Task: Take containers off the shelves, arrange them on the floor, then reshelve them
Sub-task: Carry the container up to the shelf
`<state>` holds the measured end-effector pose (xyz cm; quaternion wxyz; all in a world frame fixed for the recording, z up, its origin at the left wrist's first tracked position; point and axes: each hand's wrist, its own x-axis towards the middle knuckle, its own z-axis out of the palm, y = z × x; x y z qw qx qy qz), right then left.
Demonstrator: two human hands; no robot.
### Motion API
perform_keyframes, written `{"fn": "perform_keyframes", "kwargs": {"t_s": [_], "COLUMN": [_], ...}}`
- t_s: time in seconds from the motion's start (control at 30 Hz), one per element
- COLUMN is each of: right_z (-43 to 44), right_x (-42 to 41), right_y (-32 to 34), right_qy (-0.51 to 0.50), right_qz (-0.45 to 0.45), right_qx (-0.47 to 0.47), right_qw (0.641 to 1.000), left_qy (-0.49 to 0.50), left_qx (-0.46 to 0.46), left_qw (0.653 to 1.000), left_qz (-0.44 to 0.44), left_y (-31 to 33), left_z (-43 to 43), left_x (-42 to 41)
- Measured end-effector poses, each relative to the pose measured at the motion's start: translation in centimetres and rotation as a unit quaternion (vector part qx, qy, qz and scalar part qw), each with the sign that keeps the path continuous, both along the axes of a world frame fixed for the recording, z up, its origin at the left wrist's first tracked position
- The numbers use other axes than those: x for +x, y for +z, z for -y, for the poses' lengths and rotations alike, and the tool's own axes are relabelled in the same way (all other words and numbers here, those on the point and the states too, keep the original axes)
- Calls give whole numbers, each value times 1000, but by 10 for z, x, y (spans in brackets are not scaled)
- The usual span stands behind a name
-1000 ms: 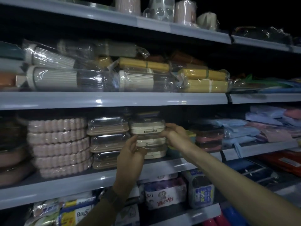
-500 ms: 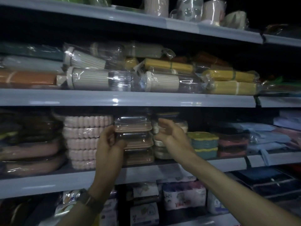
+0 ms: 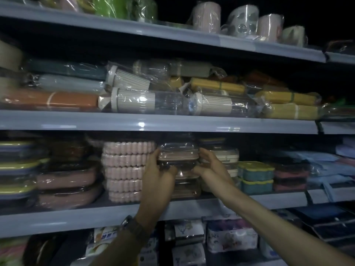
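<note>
"Two hands, one shelf: what lay at the far left?" the desk asked.

"Flat yellow-lidded boxes [image 3: 17, 166] wrapped in film, then pink oval containers [image 3: 65, 177], then a pink scalloped stack [image 3: 124, 169]. All of them sat on the middle shelf [image 3: 76, 217]," the photographer said.

"And the left hand?"

"The left hand [image 3: 157, 181], with a watch [image 3: 130, 225] on its wrist, gripped the left end of the clear-lidded container [image 3: 178, 152]. Its fingers curled round the edge and the thumb lay across the front."

"Where was that container?"

"It was at the top of a pile of similar tubs [image 3: 186, 187], just right of the scalloped stack and close under the shelf above. Whether it had lifted off the tub beneath, I could not tell."

"The right hand?"

"The right hand [image 3: 213, 169] held the opposite end, fingers bent round the right edge and thumb low at the front. The container was pinched between the two hands."

"Beyond it?"

"Cream containers [image 3: 221, 156] stood just behind those fingers, and teal boxes [image 3: 256, 175] with yellow lids sat two high to their right. One shelf up, ribbed canisters [image 3: 134, 98] lay on their sides in film, with yellow rolls [image 3: 288, 110] to the right of them"
</note>
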<state>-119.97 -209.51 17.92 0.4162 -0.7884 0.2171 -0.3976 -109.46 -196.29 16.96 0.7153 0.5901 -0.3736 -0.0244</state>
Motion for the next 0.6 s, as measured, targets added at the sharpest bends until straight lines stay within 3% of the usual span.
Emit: {"fn": "perform_keyframes", "kwargs": {"t_s": [0.17,0.6], "right_z": [-7,-51], "right_x": [1,-7], "right_y": [-2,-9], "right_qy": [-4,-31], "right_qz": [19,56], "right_qx": [16,19], "right_qw": [1000,998], "left_qy": [0,-67], "left_qx": [17,22], "left_qw": [999,998], "left_qz": [28,-1], "left_y": [-7,-6], "left_z": [1,-34], "left_x": [-2,9]}}
